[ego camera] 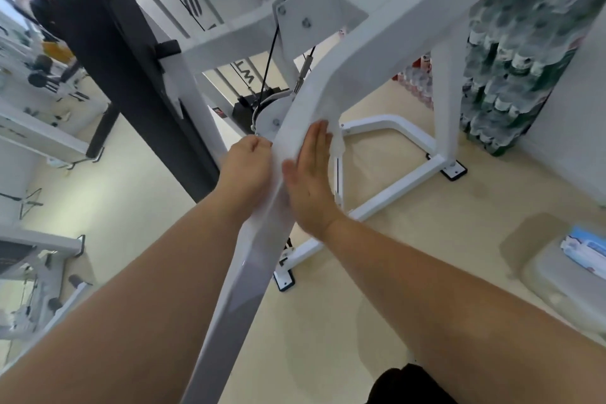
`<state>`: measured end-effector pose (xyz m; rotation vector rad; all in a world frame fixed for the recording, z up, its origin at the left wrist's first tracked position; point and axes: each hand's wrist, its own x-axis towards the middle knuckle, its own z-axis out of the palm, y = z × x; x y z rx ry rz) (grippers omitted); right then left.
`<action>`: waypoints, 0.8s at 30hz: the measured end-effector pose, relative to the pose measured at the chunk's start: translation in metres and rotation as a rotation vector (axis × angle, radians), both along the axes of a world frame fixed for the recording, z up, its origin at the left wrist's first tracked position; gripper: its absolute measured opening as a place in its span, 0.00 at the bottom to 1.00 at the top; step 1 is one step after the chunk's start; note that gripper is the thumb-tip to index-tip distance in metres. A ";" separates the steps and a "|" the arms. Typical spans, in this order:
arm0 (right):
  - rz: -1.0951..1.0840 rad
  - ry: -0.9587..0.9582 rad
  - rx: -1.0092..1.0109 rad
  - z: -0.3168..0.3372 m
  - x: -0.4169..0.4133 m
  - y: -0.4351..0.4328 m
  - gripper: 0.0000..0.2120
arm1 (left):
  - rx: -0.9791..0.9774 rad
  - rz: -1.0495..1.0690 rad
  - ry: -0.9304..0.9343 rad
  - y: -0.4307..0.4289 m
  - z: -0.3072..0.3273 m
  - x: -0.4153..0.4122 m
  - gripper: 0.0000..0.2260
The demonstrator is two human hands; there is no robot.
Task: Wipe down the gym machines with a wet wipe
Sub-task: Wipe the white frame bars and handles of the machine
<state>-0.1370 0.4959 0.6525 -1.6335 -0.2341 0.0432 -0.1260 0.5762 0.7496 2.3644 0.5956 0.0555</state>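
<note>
The right hand [310,174] lies flat and open, fingers straight and together, pressing the wipe [306,118] against the right face of a white sloping bar [262,239]. The wipe is white and drapes over the bar just beyond the fingertips, one corner hanging off the right edge. The left hand [246,167] is curled closed on the bar's left side, fingers tucked at the wipe's left edge; whether it pinches the wipe or only grips the bar cannot be told. The two hands sit on opposite sides of the bar, nearly touching across it.

The bar rises from the near left, runs between the forearms and bends up toward the far right, where it joins the white frame [328,13] with its bolted plate. Just beyond the left hand a black cable [270,56] drops to a pulley partly hidden by the bar. Left of the hands stands a tall black pad [108,43], blocking the view of the floor behind it. Below the right hand, the machine's white base [393,193] spreads over the beige floor on black feet.

At the far right, shrink-wrapped packs of green bottles [511,52] are stacked against the wall. On the floor at the near right lies a blurred clear box [564,275] with a blue and white pack on it. Other white machines [36,128] crowd the left edge, and a person [41,0] in dark clothes stands at the far left.
</note>
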 end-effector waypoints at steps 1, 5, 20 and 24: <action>0.024 -0.027 -0.034 -0.010 -0.018 0.003 0.40 | 0.012 0.004 0.007 -0.001 -0.003 0.004 0.13; 0.146 -0.126 -0.088 -0.038 -0.049 0.004 0.47 | 0.084 0.085 -0.001 -0.003 -0.016 0.006 0.12; 0.049 -0.522 -0.383 -0.020 0.056 -0.040 0.44 | 0.148 0.093 -0.140 -0.003 -0.019 0.006 0.11; 0.030 -0.573 -0.715 0.012 0.124 -0.080 0.41 | 0.130 0.114 -0.137 -0.002 -0.017 0.006 0.11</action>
